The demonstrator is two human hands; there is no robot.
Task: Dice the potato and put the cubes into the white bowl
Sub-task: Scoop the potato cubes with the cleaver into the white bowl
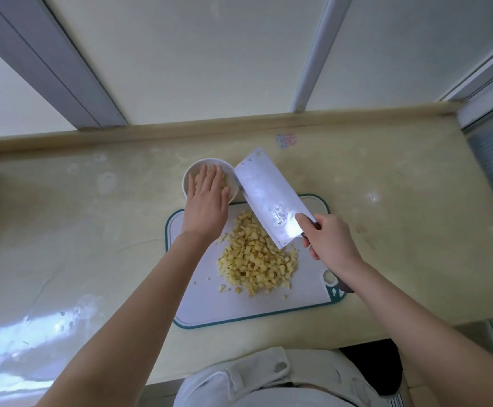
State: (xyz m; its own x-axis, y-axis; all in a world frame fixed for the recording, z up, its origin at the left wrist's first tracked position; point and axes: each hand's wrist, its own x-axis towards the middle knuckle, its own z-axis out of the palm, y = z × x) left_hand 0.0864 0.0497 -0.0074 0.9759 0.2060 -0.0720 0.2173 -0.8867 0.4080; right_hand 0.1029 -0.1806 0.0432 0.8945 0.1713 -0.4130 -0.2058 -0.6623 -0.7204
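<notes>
Your left hand (pixel 207 198) is hovering flat over the white bowl (pixel 210 160), fingers straight and close together, gripping nothing; some diced potato is showing beneath your fingertips, though I cannot tell whether you are pressing on it. Just below your left wrist the cutting board (pixel 210 304) is lying on the counter (pixel 92 230), and the main heap of potato cubes (pixel 257 259) is waiting on it, between your two forearms. Beyond your right knuckles the cleaver (pixel 266 195) is slanting up toward the bowl, its far corner close beside the rim and your left thumb. Your right hand (pixel 330 242) is gripping the handle, forefinger stretched along the flat of the blade. The risk is that edge swinging near your left fingers. Scooping too large a load could also send cubes spilling onto the counter, and nudging the rim could be shoving the bowl away.
</notes>
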